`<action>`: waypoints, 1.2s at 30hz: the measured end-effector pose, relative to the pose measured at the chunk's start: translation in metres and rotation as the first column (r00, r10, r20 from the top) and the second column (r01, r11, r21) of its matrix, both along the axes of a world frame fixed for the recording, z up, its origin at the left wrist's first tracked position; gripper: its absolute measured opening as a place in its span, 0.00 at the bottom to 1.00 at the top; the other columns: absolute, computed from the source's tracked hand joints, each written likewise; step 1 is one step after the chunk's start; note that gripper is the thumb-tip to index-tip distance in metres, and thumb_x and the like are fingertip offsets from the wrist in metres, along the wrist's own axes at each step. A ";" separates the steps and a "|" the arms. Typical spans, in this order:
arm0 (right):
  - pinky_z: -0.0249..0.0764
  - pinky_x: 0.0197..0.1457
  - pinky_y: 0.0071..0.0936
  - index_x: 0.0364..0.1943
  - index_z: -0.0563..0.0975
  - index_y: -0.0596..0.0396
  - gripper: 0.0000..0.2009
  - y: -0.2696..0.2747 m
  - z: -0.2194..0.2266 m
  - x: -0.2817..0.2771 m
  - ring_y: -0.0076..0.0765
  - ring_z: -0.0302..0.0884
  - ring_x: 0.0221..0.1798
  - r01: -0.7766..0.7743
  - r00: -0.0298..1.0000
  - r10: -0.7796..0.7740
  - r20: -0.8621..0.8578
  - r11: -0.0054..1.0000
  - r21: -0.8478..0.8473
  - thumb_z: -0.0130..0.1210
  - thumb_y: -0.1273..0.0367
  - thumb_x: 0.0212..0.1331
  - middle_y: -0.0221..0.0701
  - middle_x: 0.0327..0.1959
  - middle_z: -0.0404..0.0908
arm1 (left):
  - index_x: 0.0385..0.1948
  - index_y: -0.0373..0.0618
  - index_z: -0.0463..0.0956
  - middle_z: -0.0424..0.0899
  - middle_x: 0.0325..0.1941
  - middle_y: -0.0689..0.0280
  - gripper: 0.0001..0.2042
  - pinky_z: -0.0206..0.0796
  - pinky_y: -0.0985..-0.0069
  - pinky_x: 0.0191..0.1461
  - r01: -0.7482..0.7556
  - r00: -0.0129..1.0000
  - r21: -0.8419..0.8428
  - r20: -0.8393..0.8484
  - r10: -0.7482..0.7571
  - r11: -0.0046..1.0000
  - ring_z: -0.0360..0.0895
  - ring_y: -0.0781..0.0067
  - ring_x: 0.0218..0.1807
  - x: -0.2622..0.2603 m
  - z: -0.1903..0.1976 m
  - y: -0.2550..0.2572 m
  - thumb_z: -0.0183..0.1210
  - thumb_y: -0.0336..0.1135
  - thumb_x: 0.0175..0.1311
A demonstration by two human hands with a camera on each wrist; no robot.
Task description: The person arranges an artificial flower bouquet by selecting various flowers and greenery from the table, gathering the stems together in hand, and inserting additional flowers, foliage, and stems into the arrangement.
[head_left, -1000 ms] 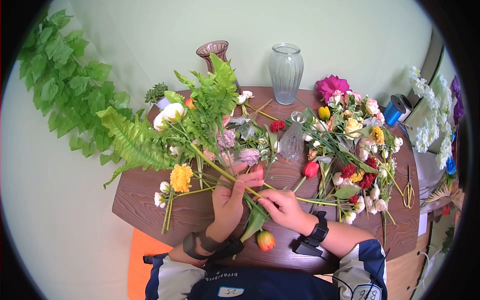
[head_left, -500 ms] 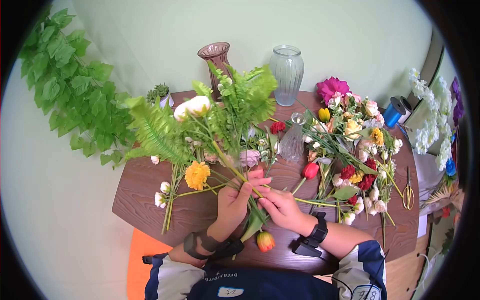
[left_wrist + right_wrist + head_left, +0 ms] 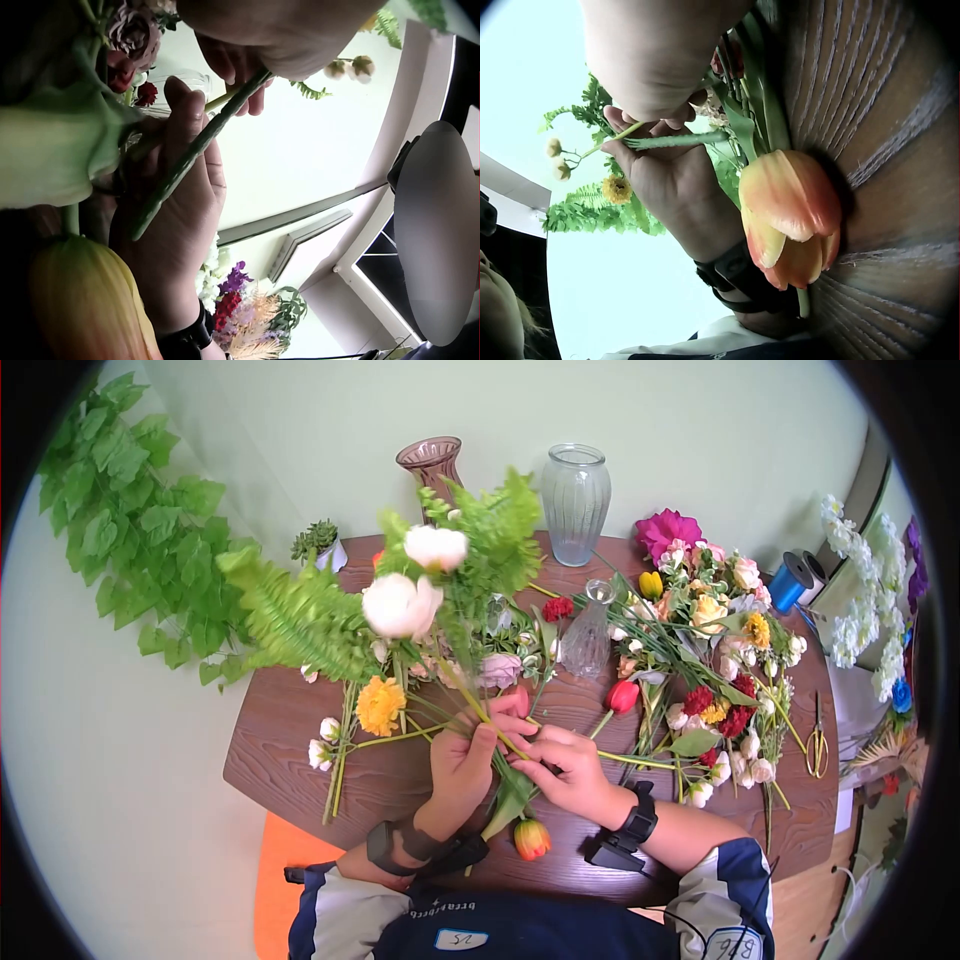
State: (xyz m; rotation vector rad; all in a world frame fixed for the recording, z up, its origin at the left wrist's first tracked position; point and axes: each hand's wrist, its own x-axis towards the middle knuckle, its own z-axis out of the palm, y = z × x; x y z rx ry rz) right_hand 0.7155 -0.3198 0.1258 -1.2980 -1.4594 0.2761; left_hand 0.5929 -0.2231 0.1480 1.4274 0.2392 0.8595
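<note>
The left hand [image 3: 462, 762] grips a bunch of stems with its thumb and fingers; from it rise fern fronds [image 3: 300, 615], white blooms [image 3: 402, 606] and a yellow flower [image 3: 381, 706]. Close against it, the right hand [image 3: 572, 772] pinches the lower part of a green stem. In the left wrist view a thick green stem [image 3: 180, 165] crosses in front of the right hand [image 3: 187, 225]. An orange-yellow tulip [image 3: 532, 841] lies on the table below the hands; the right wrist view shows the tulip [image 3: 791, 217] close up, with the left hand [image 3: 679, 180] behind.
A small clear vase [image 3: 587, 640] stands behind the hands, a larger glass vase [image 3: 576, 510] and a purple-brown vase [image 3: 430, 460] at the back. Mixed flowers [image 3: 706, 615] cover the right side, with scissors [image 3: 817, 745] and a blue spool [image 3: 788, 582] beyond. A small potted succulent [image 3: 318, 542] is back left.
The white blooms have swung right and towards the camera, while the fern fronds and yellow flower have shifted about. Both hands remain close together on the stems.
</note>
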 end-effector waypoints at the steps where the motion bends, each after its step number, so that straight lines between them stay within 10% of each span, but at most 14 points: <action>1: 0.63 0.23 0.28 0.28 0.77 0.59 0.05 0.000 0.000 -0.001 0.35 0.68 0.21 -0.003 0.999 0.002 -0.037 0.999 -0.032 0.59 0.75 0.45 0.33 0.20 0.68 | 0.49 0.30 0.65 0.79 0.37 0.57 0.18 0.68 0.81 0.41 -0.008 0.999 -0.026 0.039 0.009 1.000 0.77 0.75 0.33 0.000 -0.001 0.001 0.42 0.38 0.68; 36: 0.66 0.24 0.28 0.29 0.75 0.60 0.03 0.004 -0.008 -0.001 0.38 0.71 0.21 -0.025 0.996 0.021 -0.081 0.998 -0.051 0.53 0.74 0.54 0.35 0.19 0.71 | 0.41 0.36 0.68 0.76 0.29 0.64 0.11 0.68 0.80 0.38 -0.142 0.989 -0.132 0.030 0.147 0.981 0.76 0.76 0.30 0.005 0.002 0.008 0.43 0.35 0.68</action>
